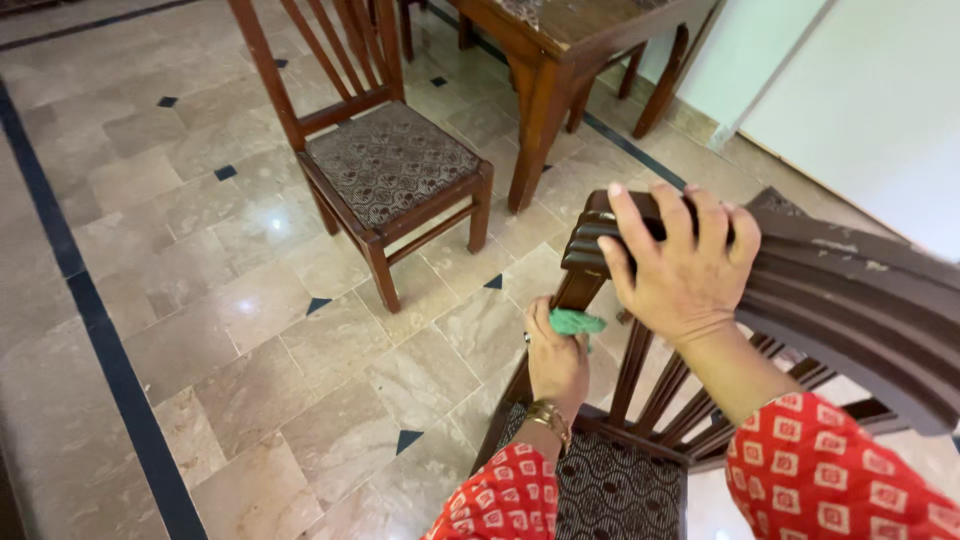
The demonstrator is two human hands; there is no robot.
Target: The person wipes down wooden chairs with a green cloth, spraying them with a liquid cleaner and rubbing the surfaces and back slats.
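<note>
Wiping down the near chair (860, 300): left hand (556, 362) bunched around a green cloth (576, 321) against the side post below the top rail, right hand (682, 268) spread and clamped over the rail end. Best kept braced so, cloth pressed flat, rubbing along the post's length.

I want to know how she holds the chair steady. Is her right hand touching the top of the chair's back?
Touching. The head view shows the right hand laid over the chair's top rail, fingers curled over its end with no gap.
</note>
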